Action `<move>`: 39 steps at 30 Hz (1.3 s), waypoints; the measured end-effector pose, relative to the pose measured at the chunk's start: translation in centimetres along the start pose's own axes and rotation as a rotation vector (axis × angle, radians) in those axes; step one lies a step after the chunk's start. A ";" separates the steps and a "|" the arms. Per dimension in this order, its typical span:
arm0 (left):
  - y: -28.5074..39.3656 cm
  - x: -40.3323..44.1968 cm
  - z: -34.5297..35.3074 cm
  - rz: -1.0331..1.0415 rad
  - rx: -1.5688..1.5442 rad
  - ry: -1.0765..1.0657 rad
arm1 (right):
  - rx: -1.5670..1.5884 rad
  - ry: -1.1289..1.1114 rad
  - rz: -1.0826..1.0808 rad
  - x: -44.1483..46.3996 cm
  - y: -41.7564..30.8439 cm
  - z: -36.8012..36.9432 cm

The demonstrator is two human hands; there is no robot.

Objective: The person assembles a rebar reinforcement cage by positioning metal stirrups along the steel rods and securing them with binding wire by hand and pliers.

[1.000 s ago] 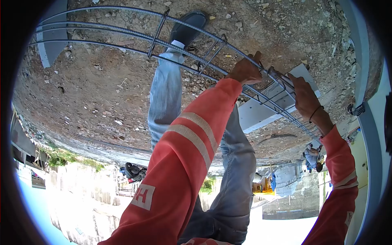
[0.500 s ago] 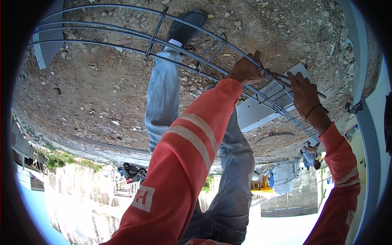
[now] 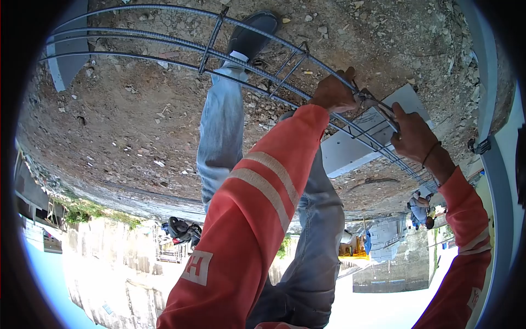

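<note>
A long rebar cage (image 3: 252,71) of ribbed bars and stirrups runs across the view and recedes at right. My left hand (image 3: 332,94) is closed around its bars near a stirrup, fingers partly hidden behind the steel. My right hand (image 3: 415,134) grips the handles of dark metal pincers (image 3: 379,106). Their jaw end is at the bar joint just beside my left hand. Any wire at the joint is too small to make out. Below the cage, a grey flat panel (image 3: 350,151) lies on the ground.
My shoe (image 3: 253,34) stands under the cage on rubble-strewn dirt (image 3: 142,109). Another grey board (image 3: 68,66) is under the cage's left end. A person (image 3: 420,209) is in the background at right. Dark bags (image 3: 181,230) lie farther back, and a blue-grey beam (image 3: 498,186) edges the right side.
My right hand has moved slightly right and down, its fingers now lower on the tool, and the handles' angle has changed. My left hand stays at the same joint. The view shifted slightly.
</note>
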State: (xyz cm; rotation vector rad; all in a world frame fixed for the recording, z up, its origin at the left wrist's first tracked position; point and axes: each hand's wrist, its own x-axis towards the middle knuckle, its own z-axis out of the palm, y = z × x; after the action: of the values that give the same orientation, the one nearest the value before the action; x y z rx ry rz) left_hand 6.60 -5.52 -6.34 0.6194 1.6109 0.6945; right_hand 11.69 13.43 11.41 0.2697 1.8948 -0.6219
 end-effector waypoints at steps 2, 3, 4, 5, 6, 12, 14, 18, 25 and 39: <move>-0.4 0.1 0.5 0.019 0.012 0.042 | 0.308 -0.143 0.080 0.9 0.4 -1.7; -0.2 0.2 0.2 0.025 0.012 0.046 | 0.680 -0.405 0.273 1.6 1.0 -2.9; -0.1 0.0 0.1 0.015 0.004 0.037 | 1.053 -0.669 0.466 2.1 1.6 -3.6; -0.1 -0.1 -0.1 0.002 -0.005 0.030 | 0.955 -0.688 0.438 2.5 2.2 -3.4; -0.1 -0.1 -0.3 0.003 -0.006 0.035 | 0.950 -0.685 0.437 2.7 2.2 -3.4; -0.1 0.0 0.7 -0.008 -0.025 0.068 | -0.686 0.221 -0.094 -1.0 1.4 -3.4; -0.6 0.1 0.7 0.007 -0.027 0.036 | -0.563 0.080 -0.006 -0.9 1.0 -4.2; 0.1 -0.3 0.0 -0.010 -0.060 0.034 | 0.338 -0.459 0.287 -0.6 -0.6 -6.1; 0.9 -0.6 -1.5 -0.141 -0.037 -0.013 | -0.079 -0.235 0.146 -0.9 2.2 -2.2; 0.7 -0.3 -0.7 -0.086 -0.011 0.002 | -0.263 0.059 0.139 -2.1 5.3 3.1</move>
State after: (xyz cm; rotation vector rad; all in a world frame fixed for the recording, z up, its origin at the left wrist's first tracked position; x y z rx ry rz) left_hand 5.99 -5.35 -5.53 0.5380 1.6246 0.6402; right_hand 17.44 16.44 10.88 0.2490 1.9701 -0.2704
